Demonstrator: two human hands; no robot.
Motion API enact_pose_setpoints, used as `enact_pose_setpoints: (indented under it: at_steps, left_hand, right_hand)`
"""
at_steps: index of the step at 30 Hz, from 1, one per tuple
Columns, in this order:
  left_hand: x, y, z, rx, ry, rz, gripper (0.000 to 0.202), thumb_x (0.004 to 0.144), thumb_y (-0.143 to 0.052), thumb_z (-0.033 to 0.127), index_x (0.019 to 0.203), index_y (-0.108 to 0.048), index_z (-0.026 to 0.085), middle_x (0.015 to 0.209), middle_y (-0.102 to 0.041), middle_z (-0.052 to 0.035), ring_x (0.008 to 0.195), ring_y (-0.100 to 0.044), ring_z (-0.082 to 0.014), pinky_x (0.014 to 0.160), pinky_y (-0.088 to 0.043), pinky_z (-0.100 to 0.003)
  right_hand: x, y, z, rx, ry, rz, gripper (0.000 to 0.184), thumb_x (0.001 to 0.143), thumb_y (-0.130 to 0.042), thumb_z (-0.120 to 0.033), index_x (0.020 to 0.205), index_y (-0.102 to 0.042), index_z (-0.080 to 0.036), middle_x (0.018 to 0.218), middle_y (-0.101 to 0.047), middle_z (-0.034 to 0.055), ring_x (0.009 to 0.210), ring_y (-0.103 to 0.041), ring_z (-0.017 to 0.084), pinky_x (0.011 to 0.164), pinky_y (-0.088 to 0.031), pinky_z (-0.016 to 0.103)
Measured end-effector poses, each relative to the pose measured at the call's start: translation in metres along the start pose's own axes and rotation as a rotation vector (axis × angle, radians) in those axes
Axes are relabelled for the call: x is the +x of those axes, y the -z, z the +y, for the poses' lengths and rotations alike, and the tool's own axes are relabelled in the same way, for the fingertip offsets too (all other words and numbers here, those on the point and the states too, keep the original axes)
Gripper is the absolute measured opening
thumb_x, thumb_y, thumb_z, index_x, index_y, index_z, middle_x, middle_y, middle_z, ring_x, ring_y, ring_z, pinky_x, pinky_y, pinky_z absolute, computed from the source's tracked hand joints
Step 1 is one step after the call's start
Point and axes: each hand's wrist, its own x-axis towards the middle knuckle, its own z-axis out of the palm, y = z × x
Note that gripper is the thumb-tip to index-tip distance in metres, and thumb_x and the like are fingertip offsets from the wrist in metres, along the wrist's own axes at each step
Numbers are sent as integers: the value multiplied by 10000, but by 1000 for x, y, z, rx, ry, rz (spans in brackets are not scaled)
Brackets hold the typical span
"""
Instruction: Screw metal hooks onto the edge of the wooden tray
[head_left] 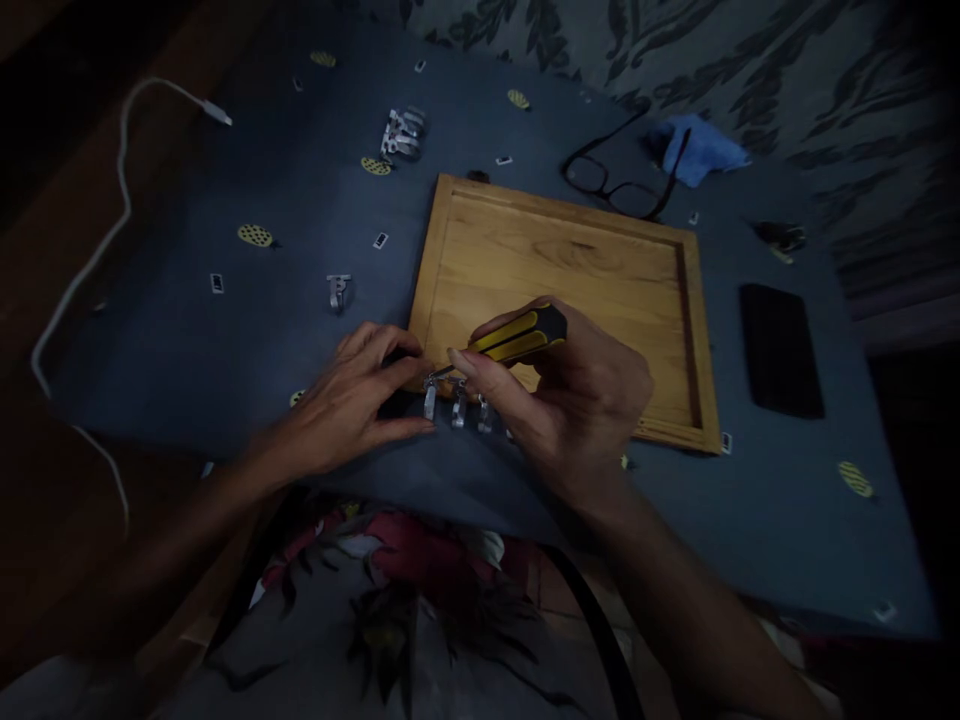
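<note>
Gripping screwdriver [517,337], right hand [581,390] curled

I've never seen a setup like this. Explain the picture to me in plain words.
There is no machine here: these are a person's two bare hands. The single picture comes from a camera worn on the head, looking forward and down.

The right hand grips a yellow-and-black screwdriver, its shaft pointing toward a row of small metal pieces at the near edge of a shallow wooden tray. The left hand is at the tray's near left corner, fingers beside those pieces.

Around them, on a blue-grey patterned surface, lie more metal pieces, glasses, a blue cloth and a dark flat rectangular object. The scene is dim, so small details are hard to make out.
</note>
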Motion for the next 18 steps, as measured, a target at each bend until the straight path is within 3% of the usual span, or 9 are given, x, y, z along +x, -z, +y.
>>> enact_pose_setpoints:
  at_steps: [6,12,18]
  left_hand:
    - [0,0,-1,-27,13,2,439,956,-675,505,1226,-649,160,1239,-602,-110,1129,-539,-269,982,-478,-409]
    - [0,0,-3,-35,21,-5,436,945,-694,495,1235,-657,172,1262,-606,-107,1150,-544,-273,1002,-481,-420]
    - [-1,-1,-4,-58,38,-1,514,919,-713,536,1293,-652,189,1274,-602,-109,1162,-542,-283,1023,-476,-431]
  right_hand:
    - [-3,-3,3,105,-87,78,175,872,-804,-343,822,-674,-237,759,-664,-13,654,-648,147,588,-549,300]
    - [-3,10,2,286,-187,479,197,913,-747,-459,843,-710,-278,765,-682,-21,584,-672,146,500,-568,297]
    - [-15,26,22,272,-216,474,136,859,-804,-382,826,-732,-272,753,-699,-17,513,-667,151,451,-559,299]
